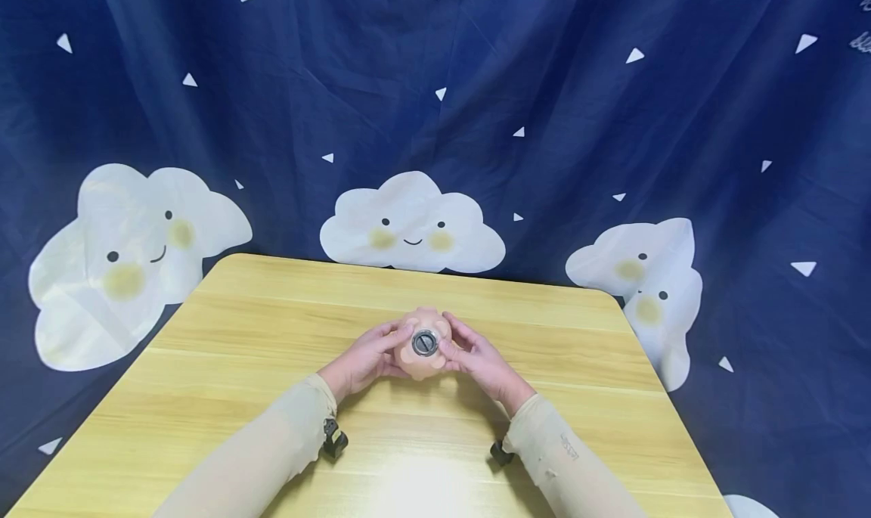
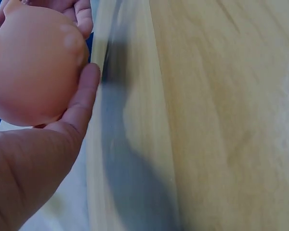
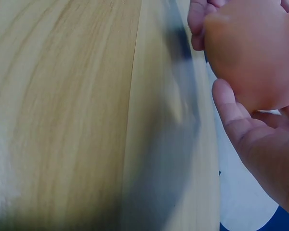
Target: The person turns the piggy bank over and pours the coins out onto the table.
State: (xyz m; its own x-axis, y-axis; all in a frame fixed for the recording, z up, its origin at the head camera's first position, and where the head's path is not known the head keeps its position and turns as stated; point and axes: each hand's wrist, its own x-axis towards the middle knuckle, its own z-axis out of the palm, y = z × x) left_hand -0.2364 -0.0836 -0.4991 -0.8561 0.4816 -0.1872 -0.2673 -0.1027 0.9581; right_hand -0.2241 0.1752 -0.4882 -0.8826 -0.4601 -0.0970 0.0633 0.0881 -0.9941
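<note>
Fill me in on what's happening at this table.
A person holds a rounded pink object between both hands over the wooden table. The left hand grips one side, the right hand the other. A dark round piece set in the object faces the head camera. Behind the table hangs a blue curtain with smiling clouds.

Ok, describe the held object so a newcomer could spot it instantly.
Find the wooden table before the blue curtain. Between the left hand and right hand is a round pink object with bumps. Its dark round disc sets it apart from both hands.
</note>
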